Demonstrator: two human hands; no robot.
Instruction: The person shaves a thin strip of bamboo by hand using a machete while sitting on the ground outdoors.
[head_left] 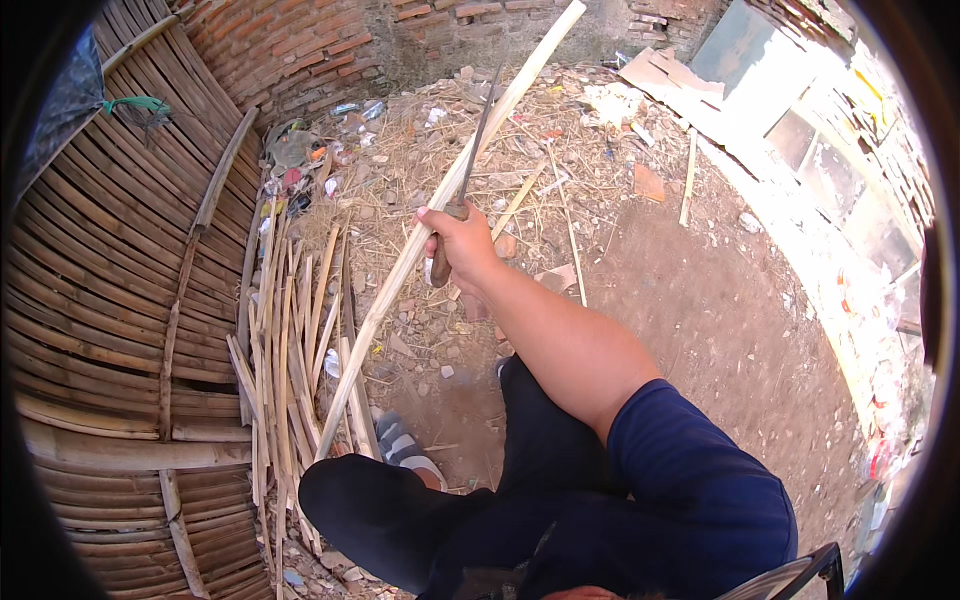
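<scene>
"Position first: where is the long, pale, split-wood strip (401, 275)?"

"Slanting across the middle of the view, upper end pointing away, lower end just beside the bent knee in black trousers (375, 505). Whether it touches the knee, I can't tell."

"And who has hold of it?"

"The right hand (461, 246). It's wrapped around a slim, dark-bladed knife (475, 152) by its brown wooden handle (441, 267), with the thumb pressed over the strip, so both share one grip. The left hand is out of sight."

"What could go wrong?"

"A shared grip is a weak one, I'd judge. If the strip twists, the blade close alongside could turn with it and nick wood or skin. If it slides down, its end might jab the knee or snag in the heap of thin, pale wooden strips (287, 350) nearby."

"Farther out?"

"A brown bamboo-slat wall (110, 275) beside the heap, and stony, straw-littered ground (410, 150) ahead. Loose footing there could upset someone's balance."
</scene>
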